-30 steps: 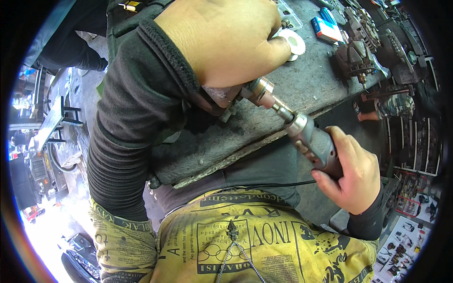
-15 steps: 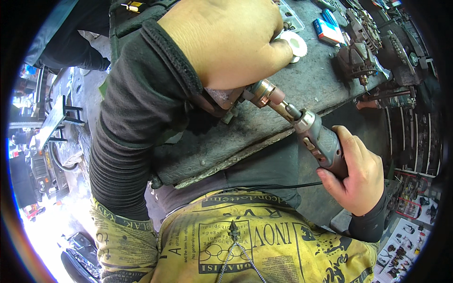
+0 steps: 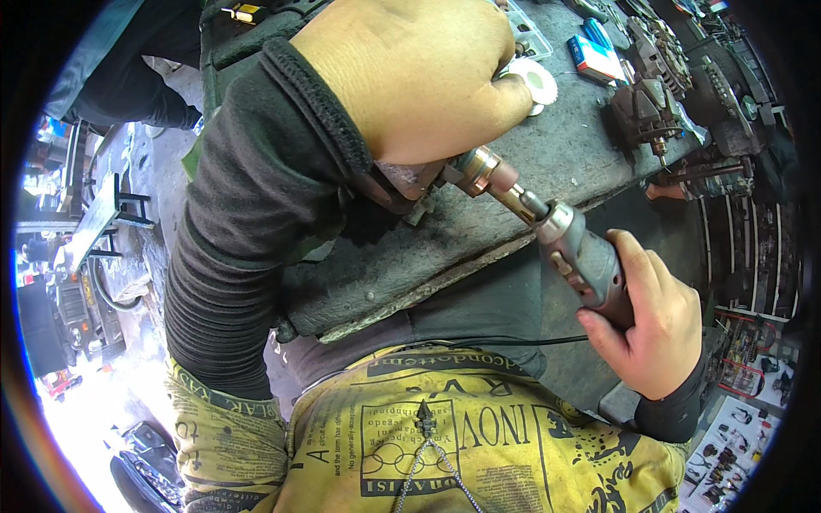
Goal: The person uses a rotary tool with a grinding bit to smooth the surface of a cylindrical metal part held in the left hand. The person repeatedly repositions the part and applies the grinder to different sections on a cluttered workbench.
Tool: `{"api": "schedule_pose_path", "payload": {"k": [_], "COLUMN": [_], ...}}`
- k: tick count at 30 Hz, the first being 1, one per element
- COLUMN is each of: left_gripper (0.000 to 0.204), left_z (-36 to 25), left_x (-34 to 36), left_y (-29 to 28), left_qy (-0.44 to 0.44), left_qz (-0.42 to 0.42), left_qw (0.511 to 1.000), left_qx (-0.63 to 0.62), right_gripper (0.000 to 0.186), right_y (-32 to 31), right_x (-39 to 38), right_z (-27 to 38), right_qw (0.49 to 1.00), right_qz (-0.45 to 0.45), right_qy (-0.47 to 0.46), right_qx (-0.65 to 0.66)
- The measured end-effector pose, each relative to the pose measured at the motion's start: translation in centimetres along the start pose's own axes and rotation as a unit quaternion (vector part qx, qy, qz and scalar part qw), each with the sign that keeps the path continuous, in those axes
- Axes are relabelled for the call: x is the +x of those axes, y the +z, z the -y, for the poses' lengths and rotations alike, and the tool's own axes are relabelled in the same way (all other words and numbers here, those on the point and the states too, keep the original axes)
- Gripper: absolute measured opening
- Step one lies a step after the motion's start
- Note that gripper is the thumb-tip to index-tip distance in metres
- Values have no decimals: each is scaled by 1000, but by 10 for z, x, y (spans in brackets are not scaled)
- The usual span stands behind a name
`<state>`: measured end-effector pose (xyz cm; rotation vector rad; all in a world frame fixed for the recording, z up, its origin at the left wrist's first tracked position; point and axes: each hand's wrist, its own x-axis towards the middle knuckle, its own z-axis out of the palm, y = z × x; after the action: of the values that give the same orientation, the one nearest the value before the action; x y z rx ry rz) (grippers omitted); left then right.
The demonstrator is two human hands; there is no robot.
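Observation:
My left hand (image 3: 419,81) is curled high over the workbench, fingers closed at a white toothed disc (image 3: 539,85); its fingertips are largely hidden. Under that hand is a dark metal block (image 3: 400,184), with a shiny metal cylindrical part (image 3: 477,169) projecting from its right. My right hand (image 3: 650,325) grips a grey rotary tool (image 3: 581,261) with a black cord. The tool's tip is at the metal cylinder and a thin rod below it; I cannot tell whether they touch.
The workbench (image 3: 428,265) carries a parts box (image 3: 530,34), a blue-and-red carton (image 3: 590,60) and a metal machine (image 3: 646,111). A person's dark-clad leg (image 3: 154,103) is at upper left, another person's limb (image 3: 663,190) at right. A bench (image 3: 98,222) stands left, tool boards (image 3: 727,436) lower right.
Over the last second, my right hand and the rotary tool have shifted slightly right. My left hand has moved very slightly right and down, with the same grip.

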<state>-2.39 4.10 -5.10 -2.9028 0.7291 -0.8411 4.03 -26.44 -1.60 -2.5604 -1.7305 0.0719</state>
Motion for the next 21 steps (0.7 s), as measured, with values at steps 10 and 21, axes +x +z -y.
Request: {"api": "schedule_pose_path", "payload": {"k": [10, 21], "left_gripper": [20, 20], "left_z": [0, -4], "left_x": [1, 2], "left_y": [-1, -3], "left_qy": [-3, -42], "left_qz": [15, 20], "left_qw": [1000, 999], "left_qx": [4, -17], "right_gripper": [72, 72], "right_y": [0, 1], "right_x": [0, 0], "right_z": [-1, -3], "right_qw": [1000, 1000], "right_qz": [-5, -2], "right_qy": [-3, 3], "right_qx": [-2, 3]}}
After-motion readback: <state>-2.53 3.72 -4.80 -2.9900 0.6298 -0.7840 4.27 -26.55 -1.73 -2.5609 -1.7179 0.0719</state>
